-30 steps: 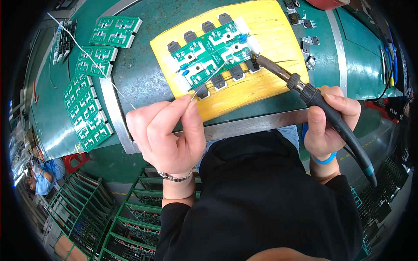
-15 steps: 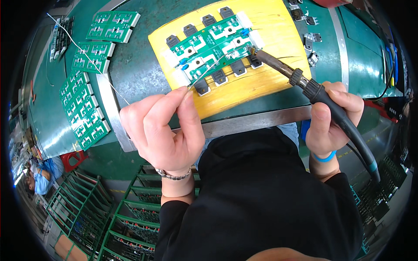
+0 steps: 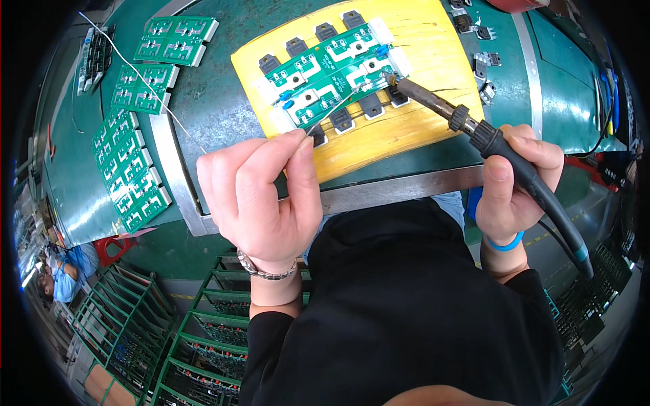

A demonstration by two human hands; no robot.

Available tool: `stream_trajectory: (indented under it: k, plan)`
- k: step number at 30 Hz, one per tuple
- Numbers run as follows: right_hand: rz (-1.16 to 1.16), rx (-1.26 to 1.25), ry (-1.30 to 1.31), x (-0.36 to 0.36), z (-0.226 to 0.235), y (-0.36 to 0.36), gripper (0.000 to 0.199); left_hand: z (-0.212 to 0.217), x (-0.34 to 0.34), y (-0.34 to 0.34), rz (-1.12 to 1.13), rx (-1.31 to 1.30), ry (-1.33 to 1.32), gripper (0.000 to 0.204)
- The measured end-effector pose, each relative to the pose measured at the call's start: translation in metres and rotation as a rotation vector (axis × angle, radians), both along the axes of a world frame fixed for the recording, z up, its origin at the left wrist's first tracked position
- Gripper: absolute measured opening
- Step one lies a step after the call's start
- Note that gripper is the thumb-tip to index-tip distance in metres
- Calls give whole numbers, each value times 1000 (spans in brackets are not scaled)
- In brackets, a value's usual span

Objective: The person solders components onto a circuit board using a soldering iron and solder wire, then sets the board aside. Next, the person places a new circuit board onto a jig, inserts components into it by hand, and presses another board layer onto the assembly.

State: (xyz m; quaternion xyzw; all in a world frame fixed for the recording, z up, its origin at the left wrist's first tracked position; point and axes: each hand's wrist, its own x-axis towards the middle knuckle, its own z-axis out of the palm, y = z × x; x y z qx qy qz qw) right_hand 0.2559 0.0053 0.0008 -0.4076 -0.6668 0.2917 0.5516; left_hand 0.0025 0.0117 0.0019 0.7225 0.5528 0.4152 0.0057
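Observation:
My left hand (image 3: 264,196) pinches a thin strand of solder wire (image 3: 330,112), whose front end reaches over the green circuit board (image 3: 318,80). The wire's long tail trails back to the upper left. In my right hand (image 3: 518,183) is a soldering iron (image 3: 497,143), its tip at the board's right end close to the solder. The board lies on a yellow block (image 3: 426,68). Black transistors (image 3: 296,47) stick out along its far and near edges. White blocks and small blue parts sit at both ends.
More green boards (image 3: 128,169) lie in a row on the left of the green table (image 3: 210,101). Loose black transistors (image 3: 486,59) are scattered at the right. A metal edge (image 3: 406,181) runs along the table front. Green racks (image 3: 210,338) stand on the floor at lower left.
My left hand has moved slightly right and toward the board, carrying the solder wire with it. My right hand and the iron have barely shifted.

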Motion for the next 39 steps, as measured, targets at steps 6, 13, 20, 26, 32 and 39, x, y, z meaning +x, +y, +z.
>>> stream_trajectory:
  k: [6, 13, 20, 26, 32, 39]
  plan:
    - [-4, -16, -1, 0, 1, -1, 34, -1, -1, 1, -25, 27, -11, 20]
    - [-74, -37, 1, -3, 9, -6, 30, -2, -2, -7, 75, 56, -143, 10]
    - [8, -19, 50, -4, -2, -2, 35, -2, -4, -3, 17, 65, -78, 11]
    - [40, -27, 58, -7, -4, 0, 35, -1, -2, -3, 15, 32, -76, 9]
    - [43, -38, 66, -8, -3, 1, 34, 2, -3, -2, 0, 13, -36, 10]
    - [51, -36, 55, -7, -1, 3, 33, 1, -4, 2, -39, 22, 3, 10]
